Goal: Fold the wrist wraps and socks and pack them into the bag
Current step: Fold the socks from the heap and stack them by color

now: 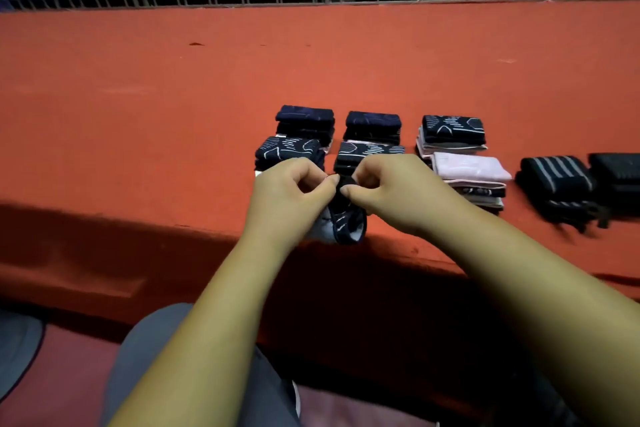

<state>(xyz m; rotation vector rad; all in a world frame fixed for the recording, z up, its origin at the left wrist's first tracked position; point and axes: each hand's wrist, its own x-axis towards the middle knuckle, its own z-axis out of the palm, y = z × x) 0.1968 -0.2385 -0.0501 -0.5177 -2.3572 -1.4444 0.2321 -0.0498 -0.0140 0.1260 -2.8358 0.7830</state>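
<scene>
Grey trouser leg [149, 357] lowest in view; person seated at the red counter [173, 97]. Both forearms reach forward and the hands meet at the counter's near edge. Left hand [287, 194] and right hand [398, 191] each pinch the top rim of one dark sock [346, 222], thumb against forefinger, other fingers curled in. Sock hangs between them over the edge: white lines on navy, pale lining showing at the bottom loop.

Behind the hands, six folded stacks [373, 126] in two rows, mostly navy. That count includes the pink stack [469, 168] at right front. Further right, two black striped wraps [554, 180], bundled; too blurred to tell rolled from folded. No bag in view.

Handling, by judgement:
- **Sock:** light, limp, stretchy knit. It will sag wherever unsupported and won't keep a crease by itself. Best held at the cuff, as now, or by both ends when doubling over. Not slippery, not fragile.
- **Stacks:** likely to splay if lifted by the top piece. Take each from the sides, under the bottom layer.
- **Wraps:** look thicker and stiffer. Grip across the whole bundle so loose ends don't unwind.
</scene>
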